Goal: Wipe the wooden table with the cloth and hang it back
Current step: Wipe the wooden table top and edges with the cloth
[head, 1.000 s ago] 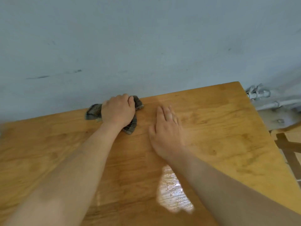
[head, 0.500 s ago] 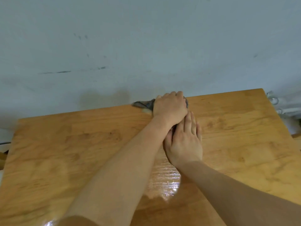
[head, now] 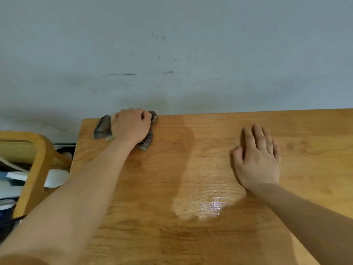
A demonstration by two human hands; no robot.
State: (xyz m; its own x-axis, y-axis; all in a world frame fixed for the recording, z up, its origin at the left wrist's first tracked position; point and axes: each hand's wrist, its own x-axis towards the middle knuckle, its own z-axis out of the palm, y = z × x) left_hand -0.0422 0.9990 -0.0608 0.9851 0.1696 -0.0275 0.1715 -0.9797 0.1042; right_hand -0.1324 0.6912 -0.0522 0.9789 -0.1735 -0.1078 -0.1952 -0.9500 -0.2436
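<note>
The cloth (head: 103, 129) is clutched by the left hand (head: 131, 125) at eleven o'clock on the table (head: 191, 236) for wiping, the right hand (head: 257, 161) laid flat, seemingly as a brace.

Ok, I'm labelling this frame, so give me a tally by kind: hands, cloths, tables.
Hands: 2, the left hand and the right hand
Cloths: 1, the grey cloth, gripped by the left hand
Tables: 1, the wooden table, with the right hand flat on it
Total: 4
</note>
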